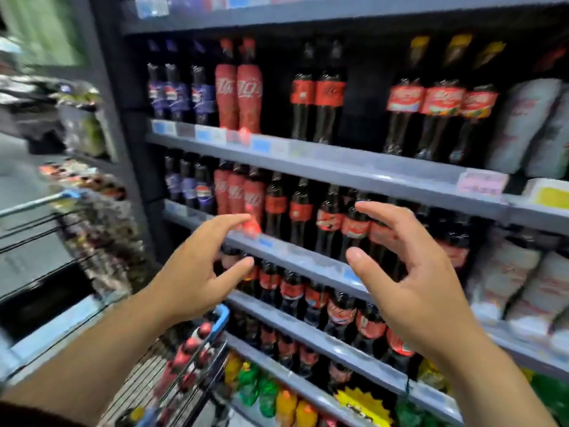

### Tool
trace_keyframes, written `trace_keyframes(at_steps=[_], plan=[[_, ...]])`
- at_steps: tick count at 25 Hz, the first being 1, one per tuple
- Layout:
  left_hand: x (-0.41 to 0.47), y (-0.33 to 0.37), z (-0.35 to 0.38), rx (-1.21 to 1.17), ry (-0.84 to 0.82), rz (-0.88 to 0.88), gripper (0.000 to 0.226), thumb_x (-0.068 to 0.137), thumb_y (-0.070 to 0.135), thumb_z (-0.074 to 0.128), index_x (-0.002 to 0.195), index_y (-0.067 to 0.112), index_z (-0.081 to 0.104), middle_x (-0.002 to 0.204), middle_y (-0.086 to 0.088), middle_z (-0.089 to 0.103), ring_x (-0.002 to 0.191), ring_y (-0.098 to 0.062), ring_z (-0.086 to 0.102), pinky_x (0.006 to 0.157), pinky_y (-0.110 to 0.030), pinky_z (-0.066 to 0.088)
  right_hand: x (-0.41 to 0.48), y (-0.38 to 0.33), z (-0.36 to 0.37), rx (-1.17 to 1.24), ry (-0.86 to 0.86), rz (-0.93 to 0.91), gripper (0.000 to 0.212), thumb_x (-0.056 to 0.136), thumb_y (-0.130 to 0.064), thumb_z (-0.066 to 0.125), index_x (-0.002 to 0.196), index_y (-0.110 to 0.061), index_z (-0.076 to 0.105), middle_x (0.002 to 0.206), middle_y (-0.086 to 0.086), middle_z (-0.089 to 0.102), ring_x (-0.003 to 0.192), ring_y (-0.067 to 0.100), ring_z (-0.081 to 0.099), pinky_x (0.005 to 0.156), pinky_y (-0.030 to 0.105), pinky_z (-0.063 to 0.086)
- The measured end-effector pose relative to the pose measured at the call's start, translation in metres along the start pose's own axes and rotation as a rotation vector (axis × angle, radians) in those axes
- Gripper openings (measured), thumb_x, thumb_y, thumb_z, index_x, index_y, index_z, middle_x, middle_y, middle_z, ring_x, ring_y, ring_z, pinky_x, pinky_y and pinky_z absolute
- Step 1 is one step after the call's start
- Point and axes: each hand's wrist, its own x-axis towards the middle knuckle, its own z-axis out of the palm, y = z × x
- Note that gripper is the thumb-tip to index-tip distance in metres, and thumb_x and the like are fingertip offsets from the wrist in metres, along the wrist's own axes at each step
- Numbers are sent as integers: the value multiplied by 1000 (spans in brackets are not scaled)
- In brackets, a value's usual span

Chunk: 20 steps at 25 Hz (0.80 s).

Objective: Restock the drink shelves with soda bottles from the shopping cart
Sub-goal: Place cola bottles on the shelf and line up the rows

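Observation:
Both my hands are raised in front of the drink shelves (308,257) and hold nothing. My left hand (197,272) has its fingers spread and relaxed, pointing at the red-wrapped bottles (237,192) on the second shelf. My right hand (412,272) is loosely cupped before the red-labelled cola bottles (329,220), not touching them. The shopping cart (221,318) with a blue rim stands at the lower left; several red-capped soda bottles (191,346) lie inside it.
Blue-labelled cola bottles (197,192) fill the shelves' left end. White packs (523,124) are stacked at the right. Green and orange bottles (268,392) stand on the bottom shelf. A second cart rail (40,201) and a snack rack (101,223) lie to the left.

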Motion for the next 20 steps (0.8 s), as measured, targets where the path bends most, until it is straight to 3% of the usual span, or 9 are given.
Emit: trace_keyframes(at_steps=[3, 7, 11, 15, 17, 20], plan=[[-49, -37, -23, 65, -7, -177, 58, 92, 44, 60, 143, 20, 47, 141, 9, 51, 132, -7, 47, 110, -13, 30, -12, -1, 45, 58, -80, -24, 49, 90, -55, 56, 137, -41, 51, 139, -30, 48, 135, -5, 44, 103, 13, 38], [-111, -77, -56, 156, 21, -370, 55, 92, 38, 68, 140, 20, 49, 138, 10, 52, 128, 0, 46, 106, -6, 27, -17, -6, 116, 172, -159, -96, 44, 92, -35, 65, 134, -32, 53, 135, -18, 53, 133, 5, 49, 107, 17, 38], [-153, -111, -76, 185, 23, -493, 57, 92, 39, 67, 142, 21, 47, 141, 8, 51, 130, -4, 45, 108, -20, 32, -14, -11, 189, 260, -267, -108, 43, 90, -27, 66, 131, -23, 56, 132, -9, 55, 130, 12, 52, 107, 26, 43], [-182, -167, -81, 158, -23, -561, 57, 92, 43, 61, 143, 23, 46, 143, 10, 50, 132, 0, 43, 105, -13, 26, -13, -12, 266, 279, -287, -93, 43, 88, -17, 70, 130, -18, 58, 130, -6, 56, 129, 10, 53, 106, 20, 40], [-198, -206, -80, 138, -80, -576, 58, 91, 45, 60, 144, 26, 45, 144, 11, 49, 133, 0, 41, 105, -12, 26, -16, -11, 309, 298, -267, -71, 43, 87, -13, 69, 128, -17, 57, 130, -2, 56, 129, 15, 54, 106, 31, 45], [-218, -277, -78, 95, -189, -628, 56, 94, 37, 65, 145, 27, 43, 147, 6, 47, 133, -7, 42, 111, -32, 37, -23, -9, 378, 304, -205, 20, 40, 89, -15, 68, 127, -12, 56, 130, 5, 56, 128, 19, 55, 104, 47, 48]])
